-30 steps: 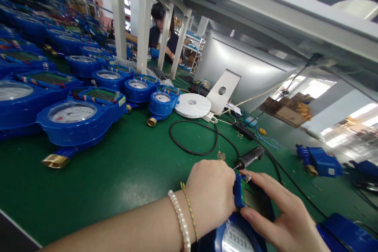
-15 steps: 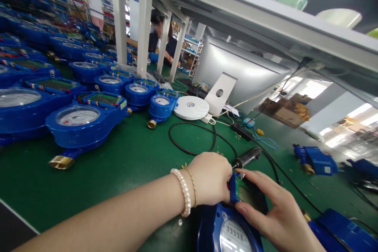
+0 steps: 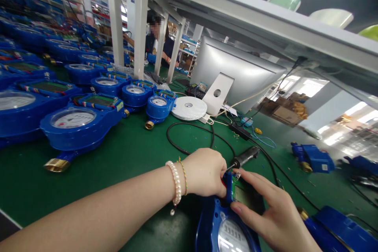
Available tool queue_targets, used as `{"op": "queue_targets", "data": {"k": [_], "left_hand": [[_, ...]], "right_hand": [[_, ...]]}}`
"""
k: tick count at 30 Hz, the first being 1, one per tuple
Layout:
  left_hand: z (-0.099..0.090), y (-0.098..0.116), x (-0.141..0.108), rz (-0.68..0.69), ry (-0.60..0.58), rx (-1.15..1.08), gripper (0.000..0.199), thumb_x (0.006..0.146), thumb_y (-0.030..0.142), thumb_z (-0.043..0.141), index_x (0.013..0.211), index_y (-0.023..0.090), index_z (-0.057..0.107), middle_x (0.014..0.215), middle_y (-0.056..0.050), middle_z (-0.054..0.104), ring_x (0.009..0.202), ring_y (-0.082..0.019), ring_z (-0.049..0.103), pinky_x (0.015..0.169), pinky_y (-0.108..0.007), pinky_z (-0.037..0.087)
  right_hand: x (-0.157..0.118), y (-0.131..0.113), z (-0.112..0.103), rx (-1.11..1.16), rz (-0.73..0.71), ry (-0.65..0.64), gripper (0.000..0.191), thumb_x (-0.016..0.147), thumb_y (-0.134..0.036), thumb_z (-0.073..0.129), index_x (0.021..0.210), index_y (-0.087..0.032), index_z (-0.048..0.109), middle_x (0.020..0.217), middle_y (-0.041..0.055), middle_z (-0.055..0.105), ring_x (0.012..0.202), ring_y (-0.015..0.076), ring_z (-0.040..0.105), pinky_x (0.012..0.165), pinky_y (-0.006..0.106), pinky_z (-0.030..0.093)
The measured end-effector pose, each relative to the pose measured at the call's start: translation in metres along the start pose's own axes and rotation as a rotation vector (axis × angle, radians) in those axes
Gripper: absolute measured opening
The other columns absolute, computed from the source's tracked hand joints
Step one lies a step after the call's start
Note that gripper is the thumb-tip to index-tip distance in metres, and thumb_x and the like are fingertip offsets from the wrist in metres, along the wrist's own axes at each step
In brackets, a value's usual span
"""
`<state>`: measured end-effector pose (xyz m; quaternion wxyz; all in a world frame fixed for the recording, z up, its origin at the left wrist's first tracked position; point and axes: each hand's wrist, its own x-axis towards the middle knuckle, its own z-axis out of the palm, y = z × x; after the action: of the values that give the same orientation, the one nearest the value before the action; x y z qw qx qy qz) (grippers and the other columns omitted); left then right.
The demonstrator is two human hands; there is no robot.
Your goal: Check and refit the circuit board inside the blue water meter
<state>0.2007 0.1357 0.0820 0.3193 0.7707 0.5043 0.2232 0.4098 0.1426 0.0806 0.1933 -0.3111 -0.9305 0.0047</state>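
Observation:
A blue water meter [image 3: 220,226] with a round dial lies at the bottom of the head view, on the green bench. My left hand [image 3: 206,171], with a pearl bracelet on the wrist, is closed against the left side of the meter's open electronics box [image 3: 236,195]. My right hand [image 3: 265,212] rests over the right side of that box, thumb on its near edge and fingers stretched along the top. A black electric screwdriver [image 3: 246,156] lies on the bench just beyond my hands, its tip near my left knuckles.
Several blue meters [image 3: 73,126] with brass ends line the bench on the left. A white tape roll [image 3: 189,107], a black cable loop [image 3: 191,138] and a silver monitor's back [image 3: 236,71] stand farther off. More blue parts [image 3: 313,158] lie right. People work beyond the white posts.
The meter and both hands now sit slightly higher and more to the left in view. More of the dial shows. My grip on the box looks the same.

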Motion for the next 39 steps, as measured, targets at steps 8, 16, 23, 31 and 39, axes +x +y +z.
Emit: {"op": "queue_targets", "data": {"k": [8, 16, 23, 31, 39], "left_hand": [[-0.004, -0.013, -0.005, 0.017, -0.057, -0.215, 0.020, 0.060, 0.026, 0.066, 0.048, 0.018, 0.052, 0.058, 0.004, 0.059, 0.053, -0.011, 0.049, 0.050, -0.022, 0.036], [0.003, -0.021, -0.025, -0.024, 0.074, -0.431, 0.017, 0.078, 0.031, 0.062, 0.066, 0.019, 0.063, 0.110, -0.001, 0.068, 0.099, -0.016, 0.062, 0.087, -0.027, 0.043], [0.012, -0.019, -0.028, -0.060, 0.177, -0.466, 0.017, 0.080, 0.030, 0.060, 0.067, 0.020, 0.065, 0.104, -0.001, 0.069, 0.098, -0.017, 0.063, 0.083, -0.028, 0.046], [0.008, -0.013, -0.034, -0.025, 0.229, -0.368, 0.033, 0.075, 0.030, 0.066, 0.108, 0.031, 0.061, 0.112, 0.004, 0.067, 0.105, -0.021, 0.059, 0.092, -0.033, 0.043], [0.023, -0.023, -0.019, 0.144, 0.049, -0.521, 0.049, 0.072, 0.032, 0.076, 0.119, 0.038, 0.059, 0.129, 0.008, 0.054, 0.120, -0.014, 0.050, 0.105, -0.022, 0.035]], "right_hand": [[0.003, 0.000, -0.002, -0.070, -0.037, -0.045, 0.045, 0.083, -0.045, 0.060, 0.122, -0.026, 0.048, 0.110, -0.0006, 0.066, 0.097, 0.0134, 0.066, 0.081, 0.019, 0.056], [0.003, 0.000, 0.001, -0.077, -0.040, -0.054, 0.047, 0.078, -0.040, 0.065, 0.120, -0.023, 0.051, 0.111, 0.0014, 0.067, 0.097, 0.0155, 0.066, 0.081, 0.021, 0.057], [-0.001, -0.002, 0.003, 0.076, 0.156, -0.150, 0.049, 0.076, -0.039, 0.067, 0.122, -0.026, 0.056, 0.116, -0.0006, 0.065, 0.103, 0.0177, 0.064, 0.088, 0.026, 0.055], [-0.003, -0.010, 0.004, 0.321, 0.549, -0.313, 0.059, 0.074, -0.053, 0.064, 0.128, -0.030, 0.052, 0.130, 0.0027, 0.055, 0.119, 0.0284, 0.052, 0.102, 0.049, 0.043], [-0.010, -0.010, 0.009, 0.514, 0.475, -0.174, 0.083, 0.063, -0.064, 0.073, 0.131, -0.025, 0.045, 0.134, 0.0086, 0.049, 0.124, 0.0297, 0.046, 0.106, 0.046, 0.037]]}}
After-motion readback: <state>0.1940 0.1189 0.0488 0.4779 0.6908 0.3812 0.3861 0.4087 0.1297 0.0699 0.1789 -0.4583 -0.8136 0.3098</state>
